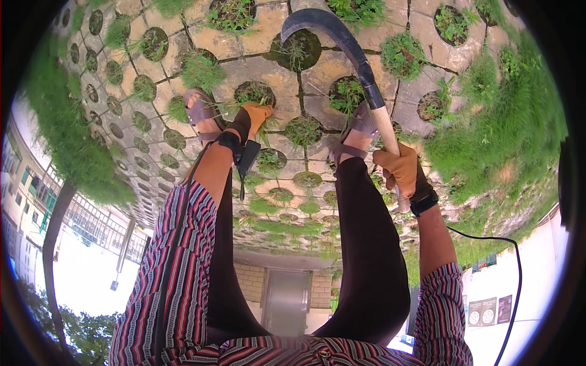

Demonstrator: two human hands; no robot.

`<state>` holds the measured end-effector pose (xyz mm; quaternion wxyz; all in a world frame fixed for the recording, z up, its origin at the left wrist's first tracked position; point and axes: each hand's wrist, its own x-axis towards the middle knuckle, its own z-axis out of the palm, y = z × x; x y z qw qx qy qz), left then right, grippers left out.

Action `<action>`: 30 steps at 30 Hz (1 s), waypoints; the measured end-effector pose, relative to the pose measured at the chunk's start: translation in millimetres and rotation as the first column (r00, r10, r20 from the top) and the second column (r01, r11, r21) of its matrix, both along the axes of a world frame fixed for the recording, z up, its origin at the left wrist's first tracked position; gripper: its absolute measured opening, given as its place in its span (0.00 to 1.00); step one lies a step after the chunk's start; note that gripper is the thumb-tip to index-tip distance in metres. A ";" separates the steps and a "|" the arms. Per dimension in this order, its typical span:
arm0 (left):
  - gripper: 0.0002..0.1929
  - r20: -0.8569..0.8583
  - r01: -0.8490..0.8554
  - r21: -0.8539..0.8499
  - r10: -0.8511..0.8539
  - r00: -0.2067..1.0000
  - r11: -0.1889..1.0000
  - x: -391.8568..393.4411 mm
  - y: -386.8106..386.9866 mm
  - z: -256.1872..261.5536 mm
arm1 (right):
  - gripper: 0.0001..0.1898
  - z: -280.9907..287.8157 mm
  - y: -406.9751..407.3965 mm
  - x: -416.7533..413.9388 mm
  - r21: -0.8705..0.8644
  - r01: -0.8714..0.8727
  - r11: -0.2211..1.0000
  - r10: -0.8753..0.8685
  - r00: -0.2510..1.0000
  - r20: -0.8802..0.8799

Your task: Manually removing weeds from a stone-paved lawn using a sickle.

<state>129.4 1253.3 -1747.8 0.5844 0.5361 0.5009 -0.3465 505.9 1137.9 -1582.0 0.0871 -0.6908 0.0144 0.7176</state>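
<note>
In my gloved right hand (402, 170) is the wooden handle of a sickle (387, 130). Its dark curved blade (336, 29) reaches up and to the left above the paving, the tip over a round hole with sparse grass. My left hand (257, 115), in an orange-brown glove, is closed on a tuft of grass (263, 101) at the edge of a round paver hole, just right of my left foot. A black wrist strap with a small box and cable sits behind that hand. Weeds (346, 94) grow in a hole beside my right foot.
Concrete grass pavers (256, 36) with round planted holes surround my sandalled feet (203, 112). Thick long grass (494, 132) lies at the right, more (73, 123) at the left. A black cable (517, 261) loops beside my right arm. A tree trunk (50, 247) shows lower left.
</note>
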 end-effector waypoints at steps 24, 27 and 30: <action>0.39 0.244 0.348 0.165 -0.380 0.892 0.923 204.5 -28.2 -24.8 | 0.16 8.5 -35.1 16.4 0.000 0.271 0.963 -0.268 0.953 0.139; 0.45 0.201 0.497 0.192 -0.530 0.824 0.846 194.5 -12.1 -71.9 | 0.15 6.0 -19.7 0.4 0.007 0.339 0.941 -0.339 0.938 0.075; 0.42 0.274 0.449 0.208 -0.493 0.826 0.869 207.0 -22.3 -69.8 | 0.14 -0.4 -20.6 4.4 0.014 0.352 0.936 -0.352 0.933 0.076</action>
